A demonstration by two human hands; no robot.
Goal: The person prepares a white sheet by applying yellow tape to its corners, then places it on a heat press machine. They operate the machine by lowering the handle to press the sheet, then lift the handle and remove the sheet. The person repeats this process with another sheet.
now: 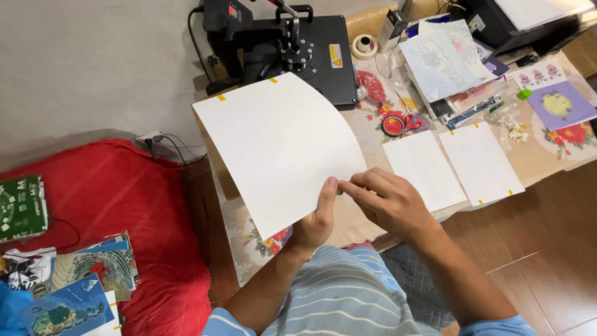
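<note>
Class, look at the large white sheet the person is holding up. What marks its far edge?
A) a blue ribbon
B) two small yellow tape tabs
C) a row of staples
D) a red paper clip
B: the large white sheet, pinched at its near edge by the left hand and right hand, carries two small yellow tape tabs along its far edge.

Your left hand (315, 219) and right hand (387, 200) meet at the near right edge of the large white paper sheet (280, 146), which you hold up in front of the black metal heat press (292, 50) at the back of the low table (547, 158). To your right, two smaller white paper sheets (424, 168) lie side by side on the table. Behind them rest red-handled scissors (401, 123), and a tape roll (364, 45) sits just right of the press. The red fabric cushion (118, 205) lies on the floor to your left, with printed map cards (93, 274) on it.
</note>
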